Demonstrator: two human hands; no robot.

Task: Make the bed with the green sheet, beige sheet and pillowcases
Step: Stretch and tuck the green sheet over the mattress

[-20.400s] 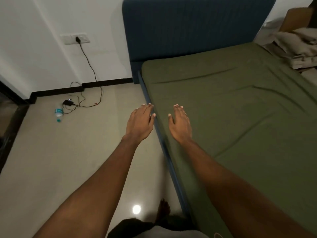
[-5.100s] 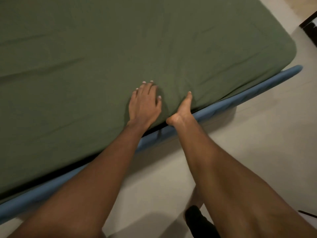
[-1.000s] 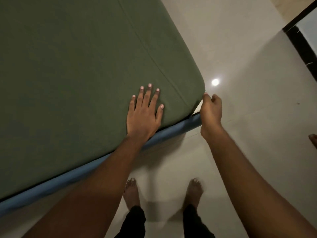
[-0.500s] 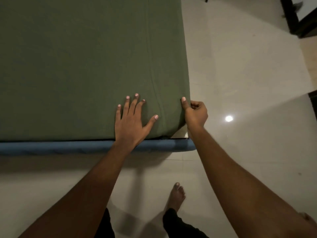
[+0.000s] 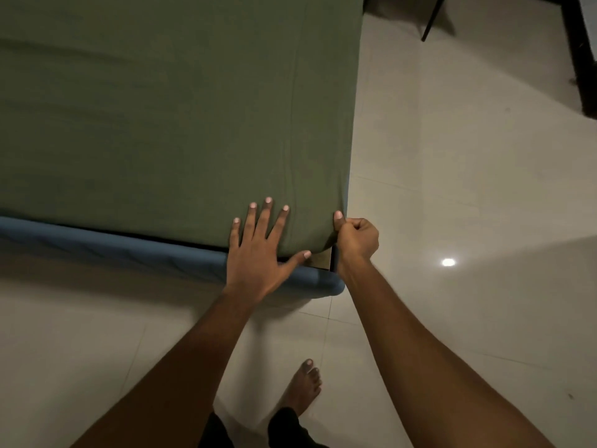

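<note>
A pale tiled floor [image 5: 468, 189] fills the right side and the bottom of the view, and a small bright spot of reflected light [image 5: 448, 262] lies on it well to the right of the bed frame [image 5: 113, 250]. The bed frame is blue and padded, and its near rail runs from the left edge to a rounded corner.

The green sheet [image 5: 161, 124] covers the mattress above that rail and is drawn smooth, with one long seam running up near the frame's right side. At the corner of the frame a small pale wedge of the mattress [image 5: 321, 258] shows beneath the sheet's hem.

The left hand [image 5: 258, 250] lies flat on the sheet just above the rail. Its fingers are spread wide and hold nothing, and its thumb stretches towards the frame's corner. The right hand [image 5: 355, 239] is at that corner, its grip narrow: the fingers are curled in and the thumb [image 5: 337, 219] presses on the fabric, so it pinches the edge of the green sheet.

One bare foot [image 5: 303, 389] stands on the floor below the frame's corner. A dark furniture leg [image 5: 433, 17] stands far beyond the frame, at the top right.
</note>
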